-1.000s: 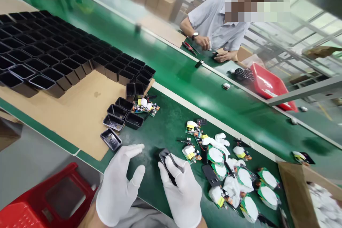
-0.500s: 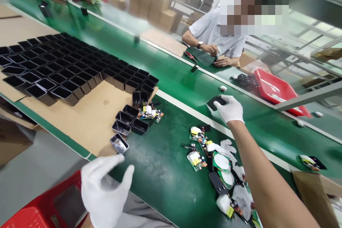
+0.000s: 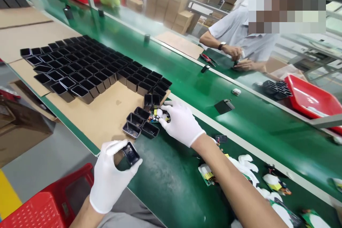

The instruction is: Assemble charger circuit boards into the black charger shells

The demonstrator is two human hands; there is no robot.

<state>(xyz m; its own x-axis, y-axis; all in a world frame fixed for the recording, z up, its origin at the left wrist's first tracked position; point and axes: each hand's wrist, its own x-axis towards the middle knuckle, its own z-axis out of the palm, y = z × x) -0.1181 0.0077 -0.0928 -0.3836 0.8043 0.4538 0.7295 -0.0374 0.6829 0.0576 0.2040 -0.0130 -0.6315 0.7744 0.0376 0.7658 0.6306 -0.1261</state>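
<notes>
My left hand (image 3: 113,171), in a white glove, grips a small black plastic case (image 3: 130,154) between thumb and fingers, its open side facing me. My right hand (image 3: 181,121), also gloved, has its thumb and fingers closed around the edge of a circuit board (image 3: 159,114) with white and yellow parts. That board lies beside several open black cases (image 3: 135,119), and the fingers cover part of it.
Rows of black cases (image 3: 80,67) stand on cardboard (image 3: 109,107) at left. More circuit boards (image 3: 207,174) lie right. A flat black piece (image 3: 224,106) rests on the green belt (image 3: 187,78). Across sits a co-worker (image 3: 240,32) near a red tray (image 3: 315,99). A red stool (image 3: 34,206) is lower left.
My left hand has taken hold of the small case. My right hand has let go of the flat black piece on the belt and moved left to the circuit board. The view has shifted.
</notes>
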